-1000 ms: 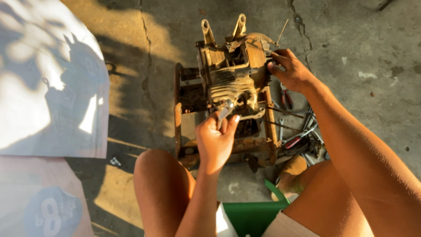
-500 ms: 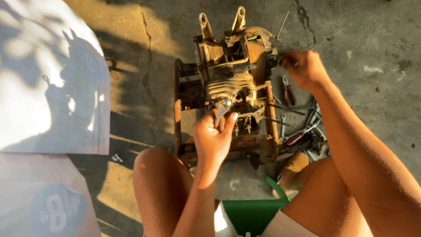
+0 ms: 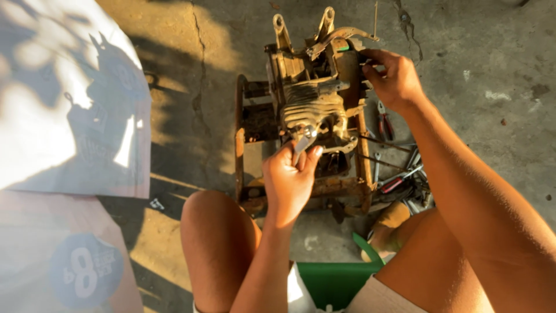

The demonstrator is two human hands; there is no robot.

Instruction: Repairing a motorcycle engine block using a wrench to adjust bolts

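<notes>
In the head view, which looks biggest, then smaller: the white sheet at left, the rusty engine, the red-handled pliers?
1. White sheet, though it lies nearer the camera.
2. Rusty engine.
3. Red-handled pliers, clearly smallest.

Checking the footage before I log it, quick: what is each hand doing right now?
Left hand: closed around a metal wrench set against the small engine.
Right hand: fingers curled on the engine's upper right side; whether it holds anything cannot be told.

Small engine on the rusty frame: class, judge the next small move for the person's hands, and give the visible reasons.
Probably turn the wrench a little with the left hand: its head sits at the base of the finned cylinder, while the right hand grips the engine's upper right side, seemingly steadying it.
</notes>
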